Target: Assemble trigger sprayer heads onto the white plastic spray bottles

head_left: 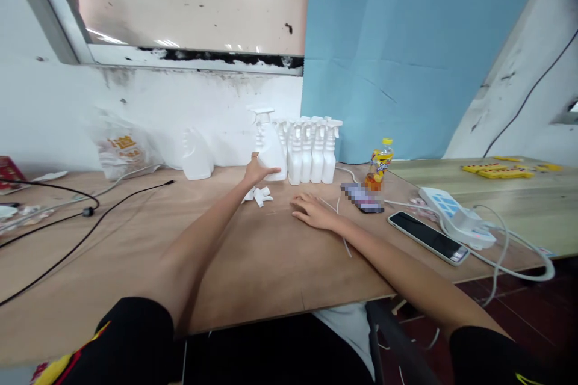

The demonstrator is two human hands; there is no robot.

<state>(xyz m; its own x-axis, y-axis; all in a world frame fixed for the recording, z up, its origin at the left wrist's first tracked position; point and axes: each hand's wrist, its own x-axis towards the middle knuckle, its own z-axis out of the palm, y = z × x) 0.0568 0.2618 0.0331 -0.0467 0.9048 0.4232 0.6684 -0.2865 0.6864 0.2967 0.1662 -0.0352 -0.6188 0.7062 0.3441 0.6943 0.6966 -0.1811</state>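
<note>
My left hand (256, 169) is wrapped round the lower body of a white spray bottle (271, 147), which stands upright with its trigger head pointing left. Just to its right, several more white spray bottles (311, 156) stand packed in a group. In front of my left hand lies a small pile of white spray trigger heads (258, 195). My right hand (313, 212) rests on the tabletop with its fingers stretched out and nothing in them. A white bottle without a trigger head (197, 156) stands by the wall on the left.
On the right are a drink bottle with a yellow cap (380, 162), a blurred flat item (362, 197), a phone (428, 237) and a white power strip (456, 216) with cables. At left lie a plastic bag (121, 147) and a black cable (112, 207). The wooden table (262, 271) ends near my body.
</note>
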